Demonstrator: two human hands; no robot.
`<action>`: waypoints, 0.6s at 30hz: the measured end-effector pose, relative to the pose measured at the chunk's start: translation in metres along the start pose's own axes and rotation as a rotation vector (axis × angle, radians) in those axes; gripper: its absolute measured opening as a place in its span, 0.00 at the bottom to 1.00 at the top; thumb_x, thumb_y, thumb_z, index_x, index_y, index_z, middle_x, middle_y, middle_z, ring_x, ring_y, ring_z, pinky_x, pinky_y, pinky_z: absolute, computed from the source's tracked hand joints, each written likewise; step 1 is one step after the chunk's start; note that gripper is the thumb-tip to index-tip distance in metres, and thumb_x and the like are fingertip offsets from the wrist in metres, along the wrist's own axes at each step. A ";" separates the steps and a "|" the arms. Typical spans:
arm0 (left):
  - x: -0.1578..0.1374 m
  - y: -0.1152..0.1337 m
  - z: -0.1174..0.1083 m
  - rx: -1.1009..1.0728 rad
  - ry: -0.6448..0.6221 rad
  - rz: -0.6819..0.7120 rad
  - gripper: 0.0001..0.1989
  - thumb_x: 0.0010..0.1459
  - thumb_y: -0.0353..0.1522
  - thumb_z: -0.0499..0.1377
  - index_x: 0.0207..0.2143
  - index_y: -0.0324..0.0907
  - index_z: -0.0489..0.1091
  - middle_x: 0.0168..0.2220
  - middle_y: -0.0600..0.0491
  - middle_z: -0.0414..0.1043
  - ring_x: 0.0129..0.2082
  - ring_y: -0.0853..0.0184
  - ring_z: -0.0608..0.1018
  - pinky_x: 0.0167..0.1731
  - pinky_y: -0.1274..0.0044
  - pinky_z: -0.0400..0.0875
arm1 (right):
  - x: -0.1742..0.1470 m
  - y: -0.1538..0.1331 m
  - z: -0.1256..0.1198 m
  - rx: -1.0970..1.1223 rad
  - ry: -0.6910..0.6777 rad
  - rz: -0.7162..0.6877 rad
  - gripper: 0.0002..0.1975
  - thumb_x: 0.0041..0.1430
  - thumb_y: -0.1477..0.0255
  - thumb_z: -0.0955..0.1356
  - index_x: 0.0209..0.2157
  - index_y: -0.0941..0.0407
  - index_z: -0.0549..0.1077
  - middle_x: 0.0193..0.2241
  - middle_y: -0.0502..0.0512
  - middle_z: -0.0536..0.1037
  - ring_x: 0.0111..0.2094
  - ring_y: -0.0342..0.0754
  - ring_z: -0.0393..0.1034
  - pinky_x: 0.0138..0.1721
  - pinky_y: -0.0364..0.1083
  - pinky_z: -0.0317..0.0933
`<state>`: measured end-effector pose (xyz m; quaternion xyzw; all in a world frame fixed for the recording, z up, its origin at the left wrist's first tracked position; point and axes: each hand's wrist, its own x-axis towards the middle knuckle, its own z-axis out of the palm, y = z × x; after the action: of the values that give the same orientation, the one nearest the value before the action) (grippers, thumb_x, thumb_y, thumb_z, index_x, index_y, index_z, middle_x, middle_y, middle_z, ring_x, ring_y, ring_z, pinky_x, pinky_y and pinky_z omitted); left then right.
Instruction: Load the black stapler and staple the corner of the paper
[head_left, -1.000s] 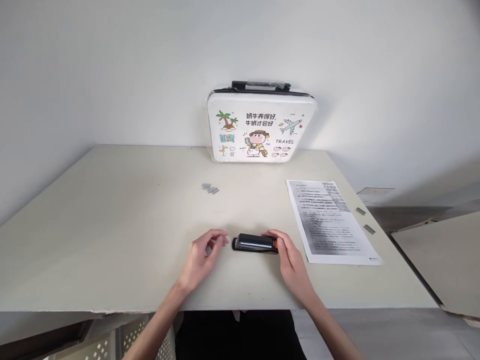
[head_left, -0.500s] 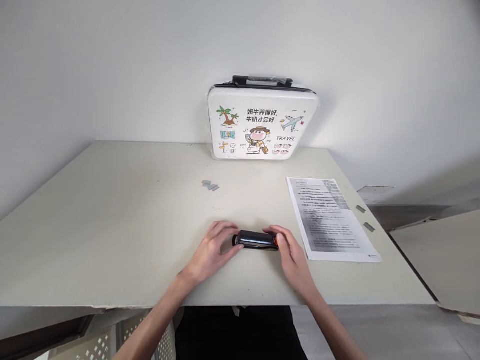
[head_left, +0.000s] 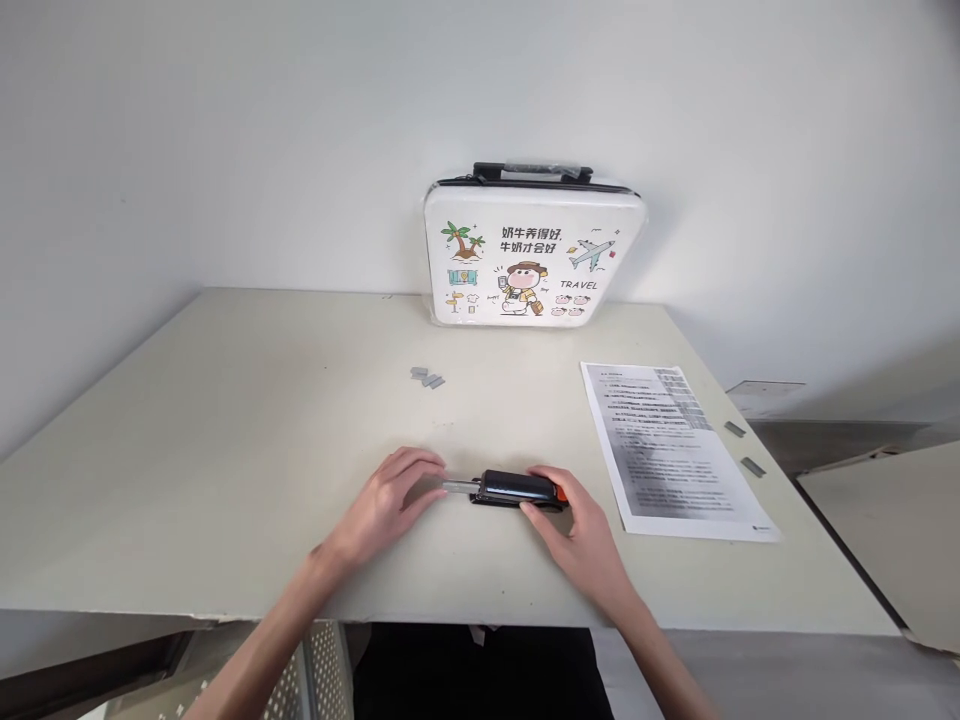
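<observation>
A black stapler (head_left: 517,487) with an orange part at its right end lies near the front of the table. My right hand (head_left: 577,528) is closed around its right end, thumb on the near side and fingers on the far side. From the stapler's left end a grey metal staple tray (head_left: 459,486) sticks out. My left hand (head_left: 394,505) pinches the outer end of that tray between thumb and fingers, which hide its tip. Beyond the hands lie several small grey staple strips (head_left: 427,376).
A printed sheet (head_left: 679,455) lies to the right, with two more staple strips (head_left: 752,467) past it by the table's (head_left: 225,430) right edge. A white cartoon case (head_left: 532,255) stands at the back against the wall.
My left hand has moved left, and the staple tray now slides out of the stapler. My right thumb has shifted left along the stapler's near side. The view has tilted slightly.
</observation>
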<state>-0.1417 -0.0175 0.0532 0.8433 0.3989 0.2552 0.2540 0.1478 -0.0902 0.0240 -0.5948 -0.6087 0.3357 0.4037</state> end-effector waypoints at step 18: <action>0.110 -0.094 0.004 0.496 0.346 -0.020 0.10 0.69 0.35 0.62 0.47 0.49 0.83 0.54 0.45 0.71 0.55 0.49 0.66 0.59 0.56 0.65 | 0.001 -0.004 0.000 -0.008 -0.014 0.011 0.16 0.70 0.60 0.68 0.55 0.49 0.71 0.52 0.57 0.79 0.52 0.56 0.76 0.48 0.54 0.74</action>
<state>-0.1295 0.1217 0.0153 0.8196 0.4949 0.2872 -0.0289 0.1462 -0.0893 0.0275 -0.5973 -0.6096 0.3399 0.3951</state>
